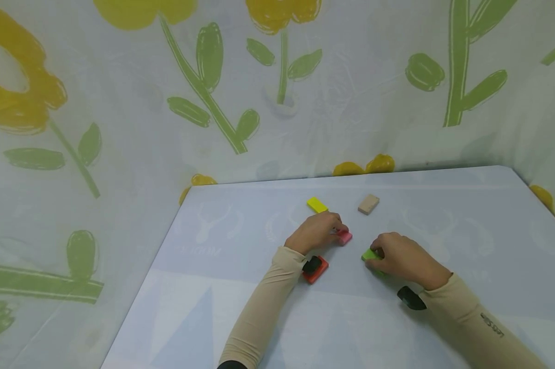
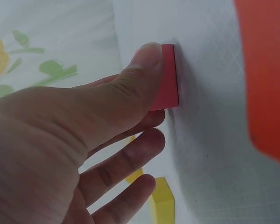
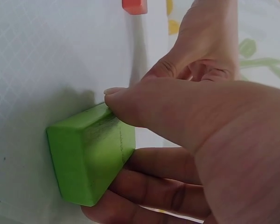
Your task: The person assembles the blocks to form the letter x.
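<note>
On the table, the left hand point(image 1: 318, 231) pinches a pink block point(image 1: 344, 237) between thumb and fingers. The left wrist view shows the thumb on one side of this pink block point(image 2: 169, 84), with the other fingers spread below. The right hand point(image 1: 404, 259) grips a light green block point(image 1: 371, 254) that lies on the table. In the right wrist view the thumb lies on the upper edge of the green block point(image 3: 88, 154) and fingers are at its far side. A red-orange block point(image 1: 316, 270) lies beside the left wrist, partly covered by a black wrist device.
A yellow block point(image 1: 316, 204) lies just beyond the left hand. Farther right is a beige block point(image 1: 369, 204). All the blocks are on a pale printed table point(image 1: 203, 302). Behind it hangs a white curtain point(image 1: 365, 102) with flower prints.
</note>
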`<state>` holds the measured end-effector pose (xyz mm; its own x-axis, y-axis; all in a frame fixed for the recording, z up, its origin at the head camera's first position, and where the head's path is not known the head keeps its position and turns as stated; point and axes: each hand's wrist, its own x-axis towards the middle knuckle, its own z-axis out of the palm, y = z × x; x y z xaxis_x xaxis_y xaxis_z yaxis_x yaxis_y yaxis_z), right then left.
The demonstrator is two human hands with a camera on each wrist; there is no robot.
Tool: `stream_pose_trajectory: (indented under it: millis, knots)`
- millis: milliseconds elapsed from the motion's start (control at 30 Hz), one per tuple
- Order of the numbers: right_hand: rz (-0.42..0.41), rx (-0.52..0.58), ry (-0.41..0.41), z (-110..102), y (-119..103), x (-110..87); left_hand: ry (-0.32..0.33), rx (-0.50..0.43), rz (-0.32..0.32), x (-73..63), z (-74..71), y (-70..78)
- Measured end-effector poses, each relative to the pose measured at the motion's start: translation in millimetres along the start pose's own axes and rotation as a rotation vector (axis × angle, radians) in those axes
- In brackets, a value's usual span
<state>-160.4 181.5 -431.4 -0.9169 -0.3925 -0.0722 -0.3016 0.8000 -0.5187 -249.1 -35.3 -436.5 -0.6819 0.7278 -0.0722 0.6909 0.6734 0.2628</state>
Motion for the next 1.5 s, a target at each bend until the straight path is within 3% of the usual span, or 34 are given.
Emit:
stream_pose_trajectory:
  millis: [967, 1500]
  knots:
    - [0.039, -0.007, -0.035, 0, -3, 13.2, -0.009, -0.018, -0.027, -0.4, -0.3, 0.4]
    - [0.069, 0.005, -0.061, -2, -9, 18.5, -0.008, -0.019, -0.008, -0.7, -0.9, 0.1]
